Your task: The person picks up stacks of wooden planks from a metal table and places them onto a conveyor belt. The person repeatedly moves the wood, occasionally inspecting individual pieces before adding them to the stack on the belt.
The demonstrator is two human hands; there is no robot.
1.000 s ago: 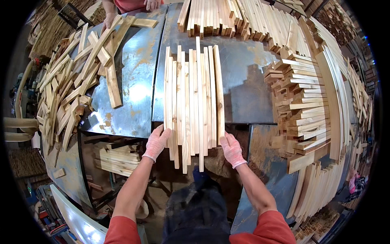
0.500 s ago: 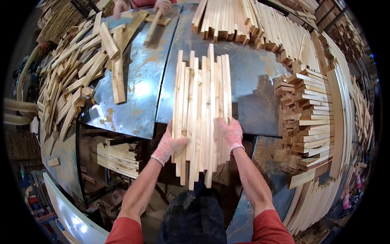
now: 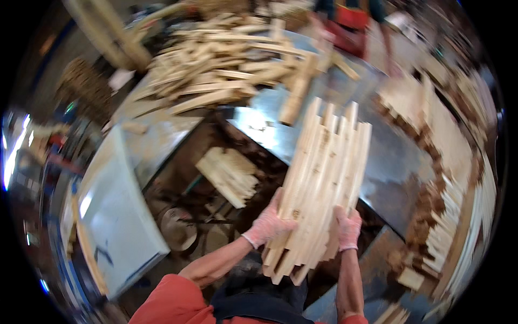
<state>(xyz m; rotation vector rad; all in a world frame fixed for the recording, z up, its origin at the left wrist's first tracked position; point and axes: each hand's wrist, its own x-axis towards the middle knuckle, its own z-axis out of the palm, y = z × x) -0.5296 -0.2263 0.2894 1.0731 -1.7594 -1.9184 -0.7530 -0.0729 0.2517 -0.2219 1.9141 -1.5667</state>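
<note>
Between my two gloved hands I carry a bundle of wooden strips (image 3: 325,181), laid side by side with uneven ends. My left hand (image 3: 270,220) grips its left edge, thumb over the top. On the opposite edge, my right hand (image 3: 348,225) is closed with the thumb on the upper face. Both gloves look pale pink and white. The bundle's far end is above the metal tabletop (image 3: 391,186), and its near end hangs in front of my body. Below and left, a stack of similar strips (image 3: 229,175) lies in the opening beneath the table.
A loose heap of wood pieces (image 3: 216,75) covers the far left tabletop. Rows of strips (image 3: 448,116) line the right side. A pale panel (image 3: 116,216) stands at the left. Across the table is another person (image 3: 350,27) in red, blurred.
My view has swung to the left and blurred. The bundle stays in both hands and now tilts, its far end leaning right. The stack under the table shows more fully.
</note>
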